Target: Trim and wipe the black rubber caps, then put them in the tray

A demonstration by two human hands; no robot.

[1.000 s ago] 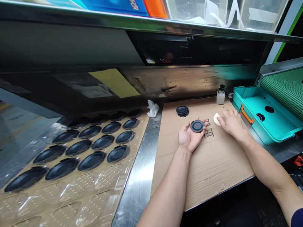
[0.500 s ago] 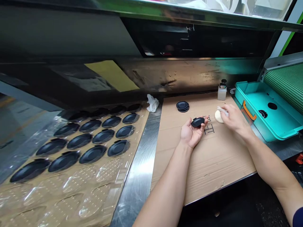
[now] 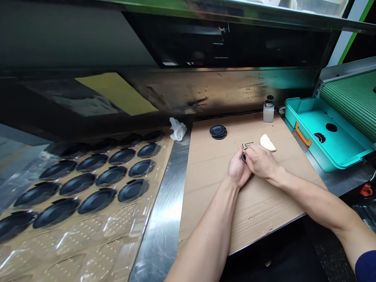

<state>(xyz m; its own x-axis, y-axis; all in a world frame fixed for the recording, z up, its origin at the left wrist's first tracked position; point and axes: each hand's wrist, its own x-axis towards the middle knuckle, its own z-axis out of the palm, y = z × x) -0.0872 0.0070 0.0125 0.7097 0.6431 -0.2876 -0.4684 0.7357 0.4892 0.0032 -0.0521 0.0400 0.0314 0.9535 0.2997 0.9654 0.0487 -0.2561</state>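
My left hand (image 3: 239, 169) is closed round a black round part (image 3: 243, 157), mostly hidden by the fingers. Against it, my right hand (image 3: 261, 161) has its fingers pressed together over the part; anything pinched there is hidden. Just beyond the right hand, a cream-coloured pad (image 3: 267, 143) lies on the cardboard sheet (image 3: 211, 188). Farther back on the left of the sheet sits a small pile of black discs (image 3: 218, 132).
To the left, a clear plastic tray (image 3: 117, 235) holds several black round parts. A crumpled white tissue (image 3: 178, 129) lies beside the cardboard. At the back stands a small bottle (image 3: 268, 111); on the right is a teal bin (image 3: 329, 156) near a green belt (image 3: 352, 92).
My right hand has left the cream pad and moved left to meet my left hand. My left hand's fingers have closed round the black part. The view has shifted slightly to the right.
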